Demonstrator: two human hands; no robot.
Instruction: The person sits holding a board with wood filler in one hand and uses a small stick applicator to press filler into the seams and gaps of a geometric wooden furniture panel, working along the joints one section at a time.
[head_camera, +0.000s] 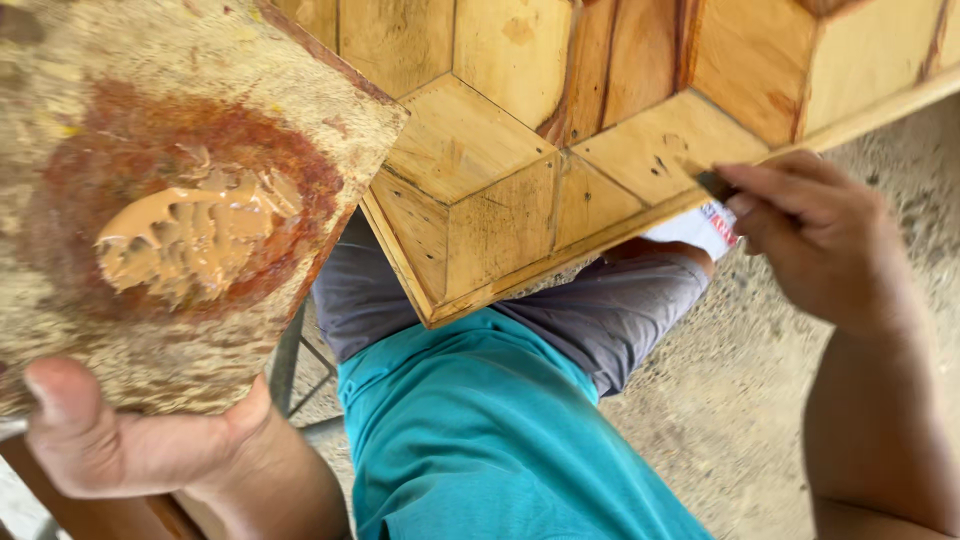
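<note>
Overhead, from the head camera only — one view to work from.

My left hand (110, 440) grips a rough scrap board (190, 200) by its near edge, thumb closed over the top face and the other fingers hidden beneath. I hold it tilted up toward me, close in, serving as a palette: a mound of tan filler paste (190, 240) sits in the middle of a reddish-brown stain, ridged where it has been scraped. Keeping it at this height puts the paste within short reach of the other hand.

My right hand (820, 240) is curled tight round a small dark-bladed tool (715, 185), likely a putty knife, pinched between thumb and fingertips; only the tip shows, the handle is buried in the grip. The tip touches the wooden panel (500, 190) at its border strip, near the lower right edge, beside a few small dark marks in the wood.

That panel is inlaid with pale and reddish pieces that form cube-like shapes, joined by dark seams. It lies across my lap, one corner pointing down toward my teal shirt (500, 440) and grey trousers (610, 310) — propped so the edge faces the working hand.

A white object with red print (705, 225) shows just under the panel edge, by my right fingers; I cannot tell what it is. Sandy ground (760, 420) lies beneath.
</note>
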